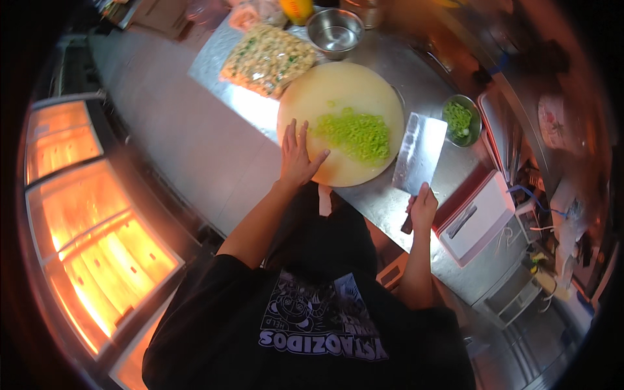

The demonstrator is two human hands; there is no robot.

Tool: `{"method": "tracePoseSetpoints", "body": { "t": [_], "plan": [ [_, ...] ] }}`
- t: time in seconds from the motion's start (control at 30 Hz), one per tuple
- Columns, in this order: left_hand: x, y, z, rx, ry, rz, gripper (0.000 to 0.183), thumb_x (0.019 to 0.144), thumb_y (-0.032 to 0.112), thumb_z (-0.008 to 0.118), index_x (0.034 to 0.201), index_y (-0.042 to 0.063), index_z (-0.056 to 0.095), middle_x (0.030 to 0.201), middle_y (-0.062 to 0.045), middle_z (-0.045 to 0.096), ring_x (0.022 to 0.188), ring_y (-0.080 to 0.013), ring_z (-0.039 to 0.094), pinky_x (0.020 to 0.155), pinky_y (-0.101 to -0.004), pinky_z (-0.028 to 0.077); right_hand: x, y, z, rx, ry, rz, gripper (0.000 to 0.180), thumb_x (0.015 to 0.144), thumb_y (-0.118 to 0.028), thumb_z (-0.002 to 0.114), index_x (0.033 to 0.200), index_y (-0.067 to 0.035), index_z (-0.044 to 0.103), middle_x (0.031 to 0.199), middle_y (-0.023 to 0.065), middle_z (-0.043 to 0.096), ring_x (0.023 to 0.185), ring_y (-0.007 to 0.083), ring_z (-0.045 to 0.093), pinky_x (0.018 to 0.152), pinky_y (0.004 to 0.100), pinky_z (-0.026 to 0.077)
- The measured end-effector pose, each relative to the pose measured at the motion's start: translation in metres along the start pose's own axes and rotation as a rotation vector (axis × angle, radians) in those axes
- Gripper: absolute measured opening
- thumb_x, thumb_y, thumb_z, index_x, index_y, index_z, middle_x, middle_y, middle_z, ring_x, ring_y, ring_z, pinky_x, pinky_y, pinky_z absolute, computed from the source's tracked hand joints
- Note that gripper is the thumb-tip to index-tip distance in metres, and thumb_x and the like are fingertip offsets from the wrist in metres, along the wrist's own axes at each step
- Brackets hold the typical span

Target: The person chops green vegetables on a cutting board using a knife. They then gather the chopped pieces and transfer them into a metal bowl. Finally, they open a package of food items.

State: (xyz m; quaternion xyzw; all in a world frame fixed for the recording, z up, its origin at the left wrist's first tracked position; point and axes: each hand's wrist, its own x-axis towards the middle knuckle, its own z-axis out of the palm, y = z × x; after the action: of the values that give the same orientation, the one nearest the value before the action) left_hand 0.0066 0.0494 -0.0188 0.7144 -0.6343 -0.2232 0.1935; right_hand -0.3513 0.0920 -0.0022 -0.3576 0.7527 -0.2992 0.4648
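Observation:
A round, pale cutting board (341, 87) lies on the metal counter before me. Chopped light-green vegetable (358, 134) is spread in a loose heap over its middle and right side. My left hand (300, 158) is over the board's left edge, fingers spread and holding nothing, left of the heap. Whether its palm touches the board, I cannot tell. My right hand (423, 207) grips the dark handle of a cleaver (420, 151). The broad blade is just right of the board, its flat face turned up towards me.
A steel bowl (335, 31) and a plastic bag of pale diced food with green bits (270, 58) stand behind the board. To the right are a small bowl of cut greens (457, 119) and a white tray (480, 219). Glowing glass-fronted cabinets (102, 229) line the left.

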Motion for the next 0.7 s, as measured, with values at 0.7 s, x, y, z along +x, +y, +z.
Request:
{"method": "tracePoseSetpoints", "body": {
  "t": [0.7],
  "plan": [
    [0.033,0.042,0.067,-0.08,0.023,0.128,0.086,0.083,0.045,0.078,0.15,0.004,0.041,0.162,-0.027,0.024,0.148,-0.0489,0.023,0.118,-0.059,0.026,0.021,0.037,0.014,0.052,-0.089,0.14,0.05,0.111,-0.039,0.045,0.087,0.003,0.059,0.06,0.0042,0.054,0.044,0.0109,0.05,0.043,0.0289,0.044]
  ]
}}
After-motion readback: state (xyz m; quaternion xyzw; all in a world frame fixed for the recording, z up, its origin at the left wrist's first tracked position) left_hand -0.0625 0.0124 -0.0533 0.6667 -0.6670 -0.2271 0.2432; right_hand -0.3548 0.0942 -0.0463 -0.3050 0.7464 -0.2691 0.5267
